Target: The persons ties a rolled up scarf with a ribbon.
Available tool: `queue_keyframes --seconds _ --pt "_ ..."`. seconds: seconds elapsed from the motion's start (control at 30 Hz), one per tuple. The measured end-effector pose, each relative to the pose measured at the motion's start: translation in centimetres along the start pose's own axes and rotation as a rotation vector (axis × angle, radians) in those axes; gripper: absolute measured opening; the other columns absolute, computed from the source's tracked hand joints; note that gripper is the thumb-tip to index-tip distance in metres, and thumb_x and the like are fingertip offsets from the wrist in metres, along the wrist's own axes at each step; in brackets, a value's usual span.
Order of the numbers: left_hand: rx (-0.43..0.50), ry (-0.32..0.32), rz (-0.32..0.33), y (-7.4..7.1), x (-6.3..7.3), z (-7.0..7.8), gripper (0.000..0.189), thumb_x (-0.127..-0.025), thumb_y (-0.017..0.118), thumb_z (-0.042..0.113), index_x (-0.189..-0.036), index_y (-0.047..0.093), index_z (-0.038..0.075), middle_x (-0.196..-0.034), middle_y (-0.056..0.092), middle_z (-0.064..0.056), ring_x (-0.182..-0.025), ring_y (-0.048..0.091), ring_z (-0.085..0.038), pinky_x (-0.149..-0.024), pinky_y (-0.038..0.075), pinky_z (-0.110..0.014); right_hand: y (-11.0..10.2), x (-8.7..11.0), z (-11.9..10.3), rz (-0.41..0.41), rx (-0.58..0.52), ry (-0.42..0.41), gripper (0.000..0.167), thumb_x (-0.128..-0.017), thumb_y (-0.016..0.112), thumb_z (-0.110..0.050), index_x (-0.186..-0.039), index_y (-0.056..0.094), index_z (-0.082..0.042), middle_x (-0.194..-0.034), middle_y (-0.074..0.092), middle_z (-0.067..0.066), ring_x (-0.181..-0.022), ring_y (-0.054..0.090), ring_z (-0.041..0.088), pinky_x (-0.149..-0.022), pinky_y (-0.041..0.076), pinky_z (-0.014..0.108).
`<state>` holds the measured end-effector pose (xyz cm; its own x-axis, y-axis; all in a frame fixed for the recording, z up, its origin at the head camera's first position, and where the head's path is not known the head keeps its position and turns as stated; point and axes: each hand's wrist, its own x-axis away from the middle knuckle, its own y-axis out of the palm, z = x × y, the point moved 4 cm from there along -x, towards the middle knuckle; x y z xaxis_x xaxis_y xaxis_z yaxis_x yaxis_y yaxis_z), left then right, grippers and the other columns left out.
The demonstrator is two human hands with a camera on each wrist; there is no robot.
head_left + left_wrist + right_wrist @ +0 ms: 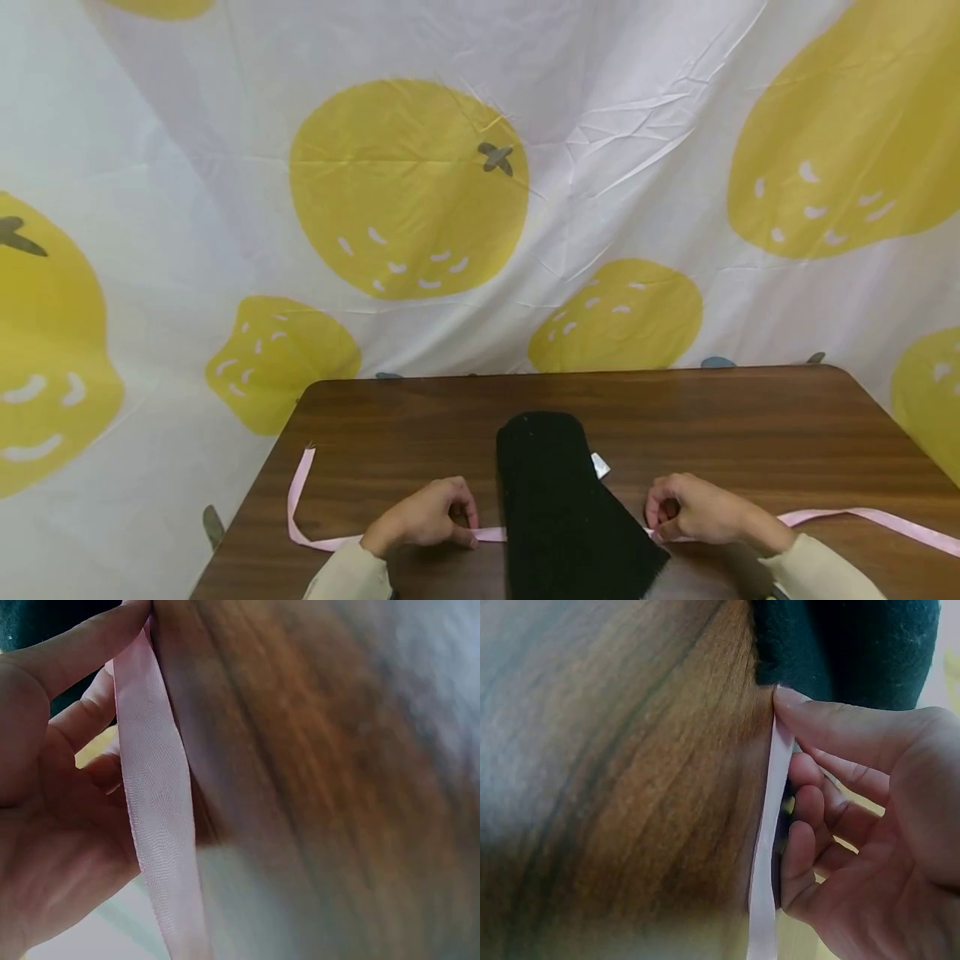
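A dark folded cloth (551,500) lies on the wooden table, its fuzzy edge also visible in the right wrist view. A pink ribbon (491,534) runs sideways, its middle hidden by the cloth. To the left of the cloth, my left hand (431,515) pinches the ribbon between thumb and finger; in the left wrist view the ribbon (157,780) trails down past the palm. On the other side, close to the cloth's lower right corner, my right hand (697,510) pinches the ribbon too. The ribbon (769,825) hangs beside its curled fingers in the right wrist view.
One ribbon tail bends up the left of the wooden table (420,417); the other stretches off to the right edge of view. A small white tag (600,465) pokes out beside the cloth. Behind the table hangs a white curtain (450,342) printed with yellow fruit.
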<state>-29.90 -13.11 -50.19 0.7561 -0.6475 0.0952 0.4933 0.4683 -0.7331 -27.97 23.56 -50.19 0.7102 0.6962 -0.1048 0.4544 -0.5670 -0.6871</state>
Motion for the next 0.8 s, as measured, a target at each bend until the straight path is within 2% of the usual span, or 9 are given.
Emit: queue_keyframes --seconds 0.13,0.3,0.5,0.63,0.8 --pt "0.018 -0.002 0.009 0.0 0.0 0.0 0.018 -0.075 0.086 0.018 -0.074 0.068 0.017 -0.084 0.055 0.007 -0.08 0.05 -0.005 -0.071 0.041 -0.02 0.0 0.0 -0.1 -0.015 -0.042 -0.01 0.015 -0.078 0.075 0.0 -0.076 0.065 -0.011 -0.071 0.057 -0.006 -0.063 0.049 -0.005 -0.053 0.043 0.018" --pt "0.089 0.012 0.005 0.0 -0.1 0.0 0.018 -0.082 0.081 0.017 -0.076 0.065 0.012 -0.075 0.056 0.007 -0.071 0.05 -0.003 -0.064 0.04 -0.019 -0.2 -0.3 -0.3 -0.019 -0.087 0.003 0.02 -0.077 0.067 0.008 -0.078 0.06 -0.01 -0.069 0.055 -0.011 -0.063 0.048 -0.004 -0.053 0.042 0.018" --pt "0.165 -0.034 -0.019 0.0 -0.3 -0.2 0.012 -0.085 0.077 0.016 -0.081 0.066 0.012 -0.068 0.056 0.009 -0.063 0.048 -0.002 -0.057 0.038 -0.019 -0.3 -0.6 -0.4 -0.031 -0.113 0.038 0.014 -0.082 0.068 0.003 -0.089 0.06 -0.006 -0.071 0.054 -0.012 -0.065 0.049 -0.003 -0.056 0.043 0.02" --pt "0.139 -0.056 -0.019 0.0 -0.4 -0.1 0.011 -0.087 0.076 0.02 -0.08 0.07 0.013 -0.065 0.053 0.01 -0.062 0.046 -0.002 -0.055 0.036 -0.019 -0.2 -0.8 -0.3 -0.051 -0.163 0.106 0.004 -0.086 0.069 -0.002 -0.086 0.065 -0.003 -0.071 0.059 -0.01 -0.063 0.051 -0.003 -0.055 0.043 0.019" --pt "0.122 -0.058 -0.004 -0.2 -0.8 0.0 0.016 -0.09 0.072 0.02 -0.078 0.068 0.01 -0.063 0.048 0.009 -0.058 0.041 -0.003 -0.053 0.032 -0.02 -0.2 -1.2 -0.1 -0.026 -0.156 0.161 0.008 -0.089 0.066 -0.001 -0.081 0.066 -0.003 -0.07 0.059 -0.009 -0.061 0.05 -0.002 -0.053 0.041 0.018"
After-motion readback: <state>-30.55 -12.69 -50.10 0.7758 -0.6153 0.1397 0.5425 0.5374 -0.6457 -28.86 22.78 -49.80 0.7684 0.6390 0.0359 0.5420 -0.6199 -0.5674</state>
